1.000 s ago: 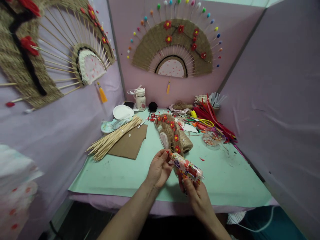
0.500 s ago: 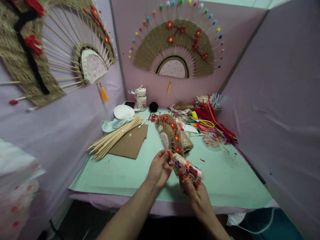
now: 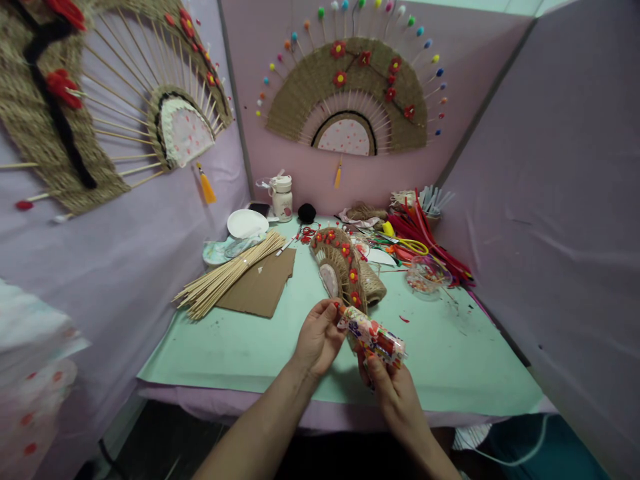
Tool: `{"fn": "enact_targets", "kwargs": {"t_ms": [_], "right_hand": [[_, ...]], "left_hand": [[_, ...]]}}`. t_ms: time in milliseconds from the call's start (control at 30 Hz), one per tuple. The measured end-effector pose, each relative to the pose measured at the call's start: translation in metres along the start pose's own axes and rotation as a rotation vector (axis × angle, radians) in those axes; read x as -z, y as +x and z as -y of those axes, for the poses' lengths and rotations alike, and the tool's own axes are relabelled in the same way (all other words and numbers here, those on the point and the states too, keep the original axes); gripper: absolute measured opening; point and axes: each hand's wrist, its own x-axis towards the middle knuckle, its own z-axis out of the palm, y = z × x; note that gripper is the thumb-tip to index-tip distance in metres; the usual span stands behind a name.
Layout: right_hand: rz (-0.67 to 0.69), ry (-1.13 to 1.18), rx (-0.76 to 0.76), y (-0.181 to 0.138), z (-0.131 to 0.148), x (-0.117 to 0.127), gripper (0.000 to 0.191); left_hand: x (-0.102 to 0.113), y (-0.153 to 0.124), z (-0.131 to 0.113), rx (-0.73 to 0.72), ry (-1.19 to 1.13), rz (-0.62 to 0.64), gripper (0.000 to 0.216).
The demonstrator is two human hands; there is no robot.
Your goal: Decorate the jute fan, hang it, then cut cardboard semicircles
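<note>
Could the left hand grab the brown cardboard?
Probably yes: the left hand is near, and the sticks cover only part of the cardboard. But the hand's grip seems on something small and red.

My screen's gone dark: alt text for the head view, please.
The right hand holds a floral glue gun; the left hand pinches a small red piece near the nozzle. Beyond them on a green tabletop is a woven fan with red flowers.

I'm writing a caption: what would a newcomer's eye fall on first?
Probably the large woven fan on the back wall, fringed with colourful pompoms. A second fan, with red flowers, hangs on the left wall. Front and centre over the table, the right hand holds a flower-patterned glue gun pointed toward the left hand.
</note>
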Motion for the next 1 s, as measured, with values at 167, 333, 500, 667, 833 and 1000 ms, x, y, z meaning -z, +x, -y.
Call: {"fn": "enact_targets", "kwargs": {"t_ms": [167, 333, 500, 667, 833, 1000], "right_hand": [[-0.003, -0.007, 0.000, 0.0003, 0.0045, -0.0004, 0.055], [-0.011, -0.036, 0.035, 0.0009, 0.0055, 0.0004, 0.054], [-0.033, -0.047, 0.041, 0.0019, 0.0052, 0.0006, 0.055], [-0.029, -0.053, 0.036, 0.0021, 0.0083, 0.0001, 0.056], [-0.036, -0.071, 0.043, 0.0004, 0.0073, 0.0003, 0.055], [-0.046, -0.086, 0.041, 0.0013, 0.0078, 0.0010, 0.053]], "left_hand": [[-0.0012, -0.0003, 0.0001, -0.003, 0.009, -0.001, 0.038], [-0.0002, 0.0002, 0.0007, -0.007, 0.005, 0.010, 0.037], [-0.0001, 0.0008, 0.0007, -0.005, 0.007, 0.008, 0.037], [-0.0004, 0.0008, 0.0005, -0.003, 0.004, -0.002, 0.038], [-0.0005, 0.0006, 0.0005, -0.001, 0.007, -0.003, 0.037], [0.0001, 0.0007, 0.0006, -0.011, 0.022, 0.011, 0.037]]}}
